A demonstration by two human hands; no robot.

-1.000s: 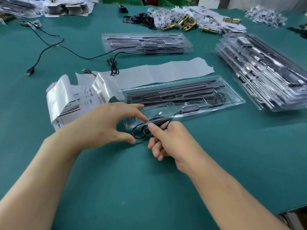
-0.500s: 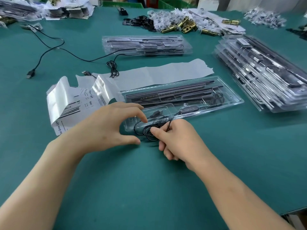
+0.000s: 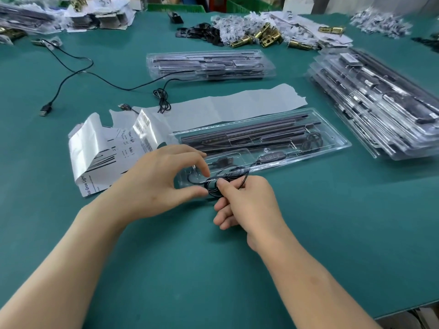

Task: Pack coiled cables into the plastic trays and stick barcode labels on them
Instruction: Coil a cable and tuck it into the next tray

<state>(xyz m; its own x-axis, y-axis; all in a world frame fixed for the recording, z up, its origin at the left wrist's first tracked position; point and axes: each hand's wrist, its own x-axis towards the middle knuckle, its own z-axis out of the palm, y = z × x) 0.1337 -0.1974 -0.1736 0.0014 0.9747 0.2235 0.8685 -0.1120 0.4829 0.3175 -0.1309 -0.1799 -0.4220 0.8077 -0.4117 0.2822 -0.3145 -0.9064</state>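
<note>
Black cable coil: I see it held between both hands at the near left end of the clear tray, its loops lying over the tray's near rim
Right hand: thumb and forefinger pinch the right side of the coil; the other fingers are curled beneath the palm
Left hand: thumb and forefinger curl in a C round the coil's left side, the thumb tip touching the loops
Clear tray: lies lengthwise just beyond the hands; dark bars fill its far channels, and in the near channel I make out an inline controller and a USB plug, with the cable running from the controller to the coil
Label sheet: printed and crumpled, beside the tray's left end; barcodes show on its raised fold
Backing strip: white paper just behind the tray
Loose cable: black, trailing over the far left of the table
Packed stack: closed trays beyond the strip
Slanting pile: more closed trays, far right
Brass hardware: far edge, among white bags
Green table: carries everything listed
</note>
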